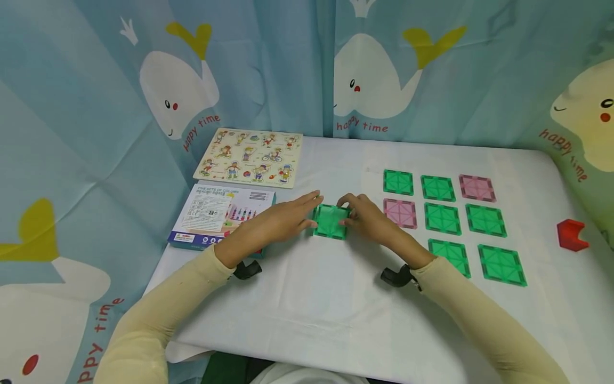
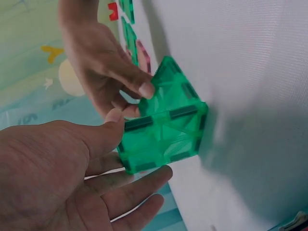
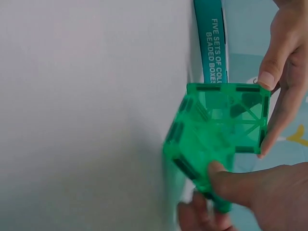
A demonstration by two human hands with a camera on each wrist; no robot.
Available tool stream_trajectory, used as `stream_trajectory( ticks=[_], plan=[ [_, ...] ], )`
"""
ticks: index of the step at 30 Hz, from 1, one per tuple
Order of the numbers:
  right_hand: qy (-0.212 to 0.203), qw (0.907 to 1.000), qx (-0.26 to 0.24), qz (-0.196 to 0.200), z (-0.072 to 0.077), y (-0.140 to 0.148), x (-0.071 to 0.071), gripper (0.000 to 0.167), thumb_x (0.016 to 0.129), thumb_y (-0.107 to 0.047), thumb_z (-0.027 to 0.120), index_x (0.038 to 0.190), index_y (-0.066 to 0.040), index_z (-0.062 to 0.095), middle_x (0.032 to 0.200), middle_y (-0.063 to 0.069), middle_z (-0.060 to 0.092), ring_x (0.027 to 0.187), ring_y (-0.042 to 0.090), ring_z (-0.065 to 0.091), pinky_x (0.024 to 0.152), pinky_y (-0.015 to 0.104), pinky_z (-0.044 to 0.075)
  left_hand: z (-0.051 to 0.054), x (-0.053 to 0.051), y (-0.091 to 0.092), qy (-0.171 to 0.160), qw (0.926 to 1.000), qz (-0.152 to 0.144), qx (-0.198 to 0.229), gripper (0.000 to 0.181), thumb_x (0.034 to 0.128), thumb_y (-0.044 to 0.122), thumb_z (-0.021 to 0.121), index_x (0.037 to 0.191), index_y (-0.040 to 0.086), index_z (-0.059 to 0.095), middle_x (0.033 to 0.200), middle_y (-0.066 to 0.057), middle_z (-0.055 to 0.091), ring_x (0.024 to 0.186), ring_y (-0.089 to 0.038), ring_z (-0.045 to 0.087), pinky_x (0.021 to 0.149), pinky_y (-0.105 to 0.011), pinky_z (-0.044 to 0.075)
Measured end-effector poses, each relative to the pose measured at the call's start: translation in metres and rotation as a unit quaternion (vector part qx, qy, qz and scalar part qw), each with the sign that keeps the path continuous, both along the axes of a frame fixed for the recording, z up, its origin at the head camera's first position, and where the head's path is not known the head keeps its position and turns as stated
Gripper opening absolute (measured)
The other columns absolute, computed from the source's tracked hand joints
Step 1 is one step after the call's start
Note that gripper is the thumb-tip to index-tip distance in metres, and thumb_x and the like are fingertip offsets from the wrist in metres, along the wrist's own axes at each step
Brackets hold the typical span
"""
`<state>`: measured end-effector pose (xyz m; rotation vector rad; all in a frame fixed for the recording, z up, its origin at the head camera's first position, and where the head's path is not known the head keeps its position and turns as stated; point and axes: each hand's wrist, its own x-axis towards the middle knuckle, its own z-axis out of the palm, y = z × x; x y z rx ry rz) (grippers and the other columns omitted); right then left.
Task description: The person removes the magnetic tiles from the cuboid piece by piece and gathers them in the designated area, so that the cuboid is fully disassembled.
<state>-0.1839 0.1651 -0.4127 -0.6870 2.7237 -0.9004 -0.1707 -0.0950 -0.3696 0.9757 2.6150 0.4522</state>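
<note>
Two or more translucent green square magnetic tiles [image 1: 330, 220] stand joined edge to edge at an angle between the hands. My left hand [image 1: 284, 218] holds the left side, its thumb at one corner and its long fingers stretched behind, as the left wrist view shows. On the other side, my right hand [image 1: 368, 217] pinches a green tile [image 3: 192, 139] with the thumb on its face and curled fingers beyond. The tiles' lower edges are close to the white cloth; whether every edge touches it I cannot tell.
Several flat green tiles [image 1: 442, 218] and two pink tiles [image 1: 477, 188] lie in rows on the right. A red notched block [image 1: 572, 235] is farther right. At left are a boxed bead set [image 1: 211, 210] and a picture puzzle board [image 1: 249, 157]. Curtains [image 1: 288, 64] edge the table.
</note>
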Motion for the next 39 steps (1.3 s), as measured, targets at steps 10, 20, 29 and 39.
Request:
stream_trajectory(
  ticks=[10,20,29,39],
  plan=[
    [0.007,0.9979,-0.063,0.015,0.010,0.024,0.005,0.038,0.103,-0.007,0.069,0.141,-0.007,0.068,0.124,0.021,0.070,0.100,0.035,0.073,0.085,0.048,0.061,0.002,0.000,0.001,-0.007,1.0000,-0.003,-0.002,0.068,0.1124,0.034,0.053,0.169,0.010,0.024,0.178,-0.007,0.015,0.153,-0.029,0.042,0.115,-0.047,0.047],
    [-0.025,0.9969,-0.075,-0.006,0.036,0.085,0.026,0.037,0.108,-0.008,0.062,0.144,-0.005,0.063,0.124,0.018,0.066,0.091,0.030,0.067,0.075,0.031,0.054,0.002,0.000,0.002,-0.009,0.9999,-0.007,-0.001,0.068,0.1126,0.034,0.053,0.169,0.010,0.024,0.177,-0.009,0.015,0.155,-0.028,0.039,0.117,-0.046,0.045],
    [-0.090,0.9952,-0.020,-0.035,0.047,0.132,0.052,0.040,0.109,-0.014,0.060,0.149,-0.005,0.058,0.143,0.024,0.057,0.090,0.024,0.071,0.084,0.040,0.057,0.001,0.000,0.003,-0.013,0.9999,-0.005,-0.003,0.068,0.1130,0.035,0.051,0.170,0.011,0.022,0.178,-0.008,0.014,0.154,-0.028,0.040,0.115,-0.046,0.047],
    [-0.072,0.9970,-0.001,-0.030,0.033,0.144,0.067,0.037,0.106,-0.007,0.063,0.143,-0.001,0.062,0.124,0.023,0.054,0.081,0.015,0.071,0.073,0.027,0.053,0.000,0.001,0.003,-0.010,0.9999,0.004,0.003,0.068,0.1126,0.036,0.052,0.170,0.013,0.023,0.178,-0.004,0.014,0.151,-0.027,0.045,0.112,-0.046,0.049]
  ],
)
